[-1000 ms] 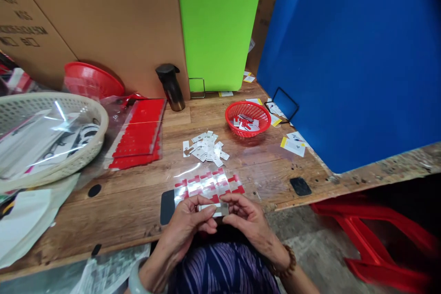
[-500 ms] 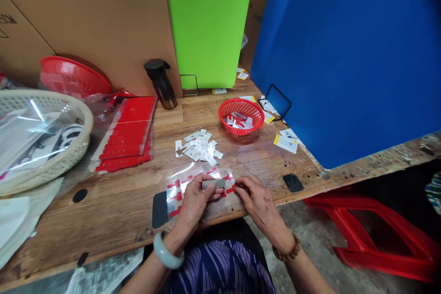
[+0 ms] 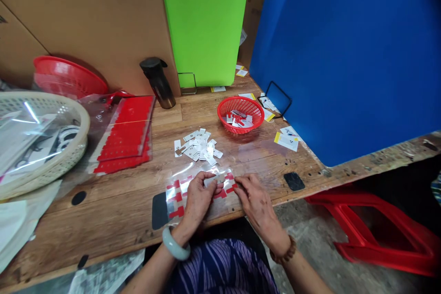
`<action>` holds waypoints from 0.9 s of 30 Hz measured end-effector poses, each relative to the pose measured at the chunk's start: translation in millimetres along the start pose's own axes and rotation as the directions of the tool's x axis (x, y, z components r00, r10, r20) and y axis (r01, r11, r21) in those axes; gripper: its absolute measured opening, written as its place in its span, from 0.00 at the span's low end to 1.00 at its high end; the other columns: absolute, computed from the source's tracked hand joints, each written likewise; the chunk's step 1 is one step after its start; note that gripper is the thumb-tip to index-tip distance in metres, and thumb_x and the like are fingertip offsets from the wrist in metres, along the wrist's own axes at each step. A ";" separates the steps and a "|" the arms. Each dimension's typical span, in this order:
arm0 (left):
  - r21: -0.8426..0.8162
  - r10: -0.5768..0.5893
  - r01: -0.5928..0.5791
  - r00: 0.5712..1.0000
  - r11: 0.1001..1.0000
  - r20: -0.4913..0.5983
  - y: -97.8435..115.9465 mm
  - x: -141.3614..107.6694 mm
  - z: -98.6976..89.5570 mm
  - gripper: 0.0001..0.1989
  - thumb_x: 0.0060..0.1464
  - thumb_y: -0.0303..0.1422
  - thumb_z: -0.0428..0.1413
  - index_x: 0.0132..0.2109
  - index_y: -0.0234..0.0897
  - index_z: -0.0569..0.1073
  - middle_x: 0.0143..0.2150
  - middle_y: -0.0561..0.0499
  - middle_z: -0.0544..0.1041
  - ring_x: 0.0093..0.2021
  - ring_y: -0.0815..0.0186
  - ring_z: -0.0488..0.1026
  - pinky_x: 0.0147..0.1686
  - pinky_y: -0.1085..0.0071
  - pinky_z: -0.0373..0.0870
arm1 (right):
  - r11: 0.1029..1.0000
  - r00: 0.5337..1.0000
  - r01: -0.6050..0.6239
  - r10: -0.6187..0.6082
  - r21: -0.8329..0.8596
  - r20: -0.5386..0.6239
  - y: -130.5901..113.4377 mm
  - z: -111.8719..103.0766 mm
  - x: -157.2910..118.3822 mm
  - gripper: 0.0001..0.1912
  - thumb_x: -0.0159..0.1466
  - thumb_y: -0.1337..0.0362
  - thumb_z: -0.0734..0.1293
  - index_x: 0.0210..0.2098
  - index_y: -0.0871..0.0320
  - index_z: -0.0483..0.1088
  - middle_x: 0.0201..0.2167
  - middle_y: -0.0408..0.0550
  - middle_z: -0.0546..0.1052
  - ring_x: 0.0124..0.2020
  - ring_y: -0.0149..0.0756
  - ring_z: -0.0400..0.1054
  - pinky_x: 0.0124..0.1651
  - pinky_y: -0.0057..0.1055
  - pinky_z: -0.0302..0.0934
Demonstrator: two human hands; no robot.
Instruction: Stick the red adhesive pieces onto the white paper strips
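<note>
A clear plastic sheet (image 3: 175, 190) carrying red and white sticker tabs lies at the near edge of the wooden table (image 3: 120, 206). My left hand (image 3: 200, 195) pinches a small white tab (image 3: 215, 179) over that sheet. My right hand (image 3: 253, 195) rests beside it, its fingertips pressing the sheet's right end at a red tab. A loose pile of small white tabs (image 3: 198, 146) lies just beyond the sheet. Farther back a small red basket (image 3: 240, 115) holds several red and white pieces.
A cream basket (image 3: 44, 140) with plastic bags sits at the left, red sheets in a bag (image 3: 127, 133) beside it. A black flask (image 3: 156, 81), cardboard boxes, a green panel (image 3: 206, 23) and a blue panel (image 3: 344, 55) stand behind. A red stool (image 3: 372, 234) lies right.
Both hands moved from near my lap forward onto the sticker sheet. The left hand carried the small tab down to the sheet; the right hand let go of it and pressed the sheet.
</note>
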State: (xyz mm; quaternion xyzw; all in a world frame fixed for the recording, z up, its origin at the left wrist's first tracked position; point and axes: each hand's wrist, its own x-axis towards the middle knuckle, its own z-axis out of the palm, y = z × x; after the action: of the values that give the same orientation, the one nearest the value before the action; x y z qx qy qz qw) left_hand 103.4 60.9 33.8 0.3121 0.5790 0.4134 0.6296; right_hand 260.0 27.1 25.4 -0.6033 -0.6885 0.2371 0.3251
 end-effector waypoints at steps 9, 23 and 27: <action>0.026 0.017 -0.017 1.000 1.000 -0.001 0.1 -1.0 0.2 0.14 0.46 0.29 0.60 0.41 0.35 0.68 0.27 0.51 0.79 0.28 0.63 0.78 0.33 0.69 0.73 | 0.996 0.995 -0.087 0.086 -0.019 -0.048 -2.7 6.2 2.0 0.06 0.62 0.71 0.60 0.32 0.56 0.66 0.33 0.47 0.68 0.35 0.37 0.64 0.40 0.34 0.58; 0.013 0.025 -0.025 1.000 1.000 -0.011 -3.0 1.4 1.0 0.14 0.45 0.31 0.61 0.39 0.35 0.67 0.27 0.49 0.79 0.29 0.64 0.78 0.31 0.73 0.73 | 0.917 0.983 -0.132 0.073 0.376 0.166 -3.9 -17.8 -7.4 0.07 0.62 0.67 0.61 0.27 0.56 0.62 0.32 0.43 0.67 0.36 0.34 0.63 0.42 0.30 0.57; -0.068 -0.019 0.021 0.999 0.997 0.030 -1.4 1.1 -4.5 0.14 0.46 0.31 0.62 0.41 0.34 0.68 0.31 0.47 0.79 0.31 0.64 0.79 0.35 0.72 0.74 | 0.838 0.974 -0.198 0.111 0.509 0.196 -0.7 -25.2 -7.2 0.05 0.62 0.62 0.62 0.31 0.56 0.63 0.32 0.43 0.68 0.36 0.34 0.63 0.42 0.29 0.58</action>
State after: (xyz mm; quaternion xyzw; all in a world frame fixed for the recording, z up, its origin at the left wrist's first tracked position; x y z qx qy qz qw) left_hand 99.2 60.8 31.4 0.2905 0.5581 0.4220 0.6527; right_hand 278.4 18.2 41.8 -0.5242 -0.5700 0.4890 0.4015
